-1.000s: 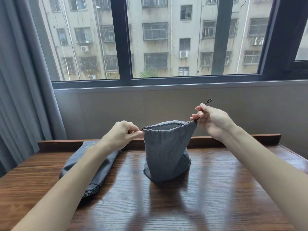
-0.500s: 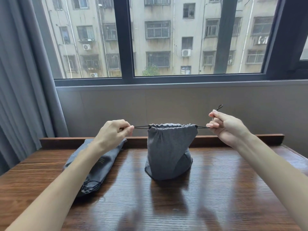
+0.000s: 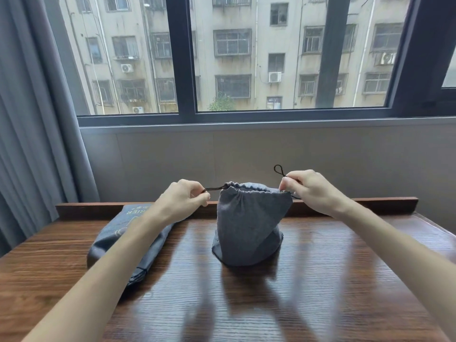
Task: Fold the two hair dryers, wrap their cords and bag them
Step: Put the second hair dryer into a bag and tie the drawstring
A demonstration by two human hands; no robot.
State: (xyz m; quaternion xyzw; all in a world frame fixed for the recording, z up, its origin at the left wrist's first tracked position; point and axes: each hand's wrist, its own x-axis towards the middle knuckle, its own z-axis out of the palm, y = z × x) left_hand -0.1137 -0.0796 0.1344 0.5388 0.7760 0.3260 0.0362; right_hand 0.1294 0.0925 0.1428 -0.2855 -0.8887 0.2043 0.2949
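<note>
A grey drawstring bag point(image 3: 249, 223) stands upright in the middle of the wooden table point(image 3: 320, 292), its mouth gathered. My left hand point(image 3: 183, 199) pinches the black drawstring point(image 3: 214, 188) at the bag's left side. My right hand point(image 3: 309, 188) pinches the drawstring at the bag's right top corner, and a small black loop point(image 3: 278, 170) sticks up above its fingers. A second grey bag point(image 3: 116, 240) with printed lettering lies flat at the left, partly under my left forearm, its drawn end towards me. No hair dryer is visible; the bags hide their contents.
A raised wooden ledge point(image 3: 385, 204) runs along the table's far edge, against a grey wall panel below a large window point(image 3: 271, 58). A grey curtain point(image 3: 32, 119) hangs at the left.
The bag's mouth has gone from open to gathered as both hands pulled the drawstrings outward. Since half a second ago my hands have come back in close to the bag.
</note>
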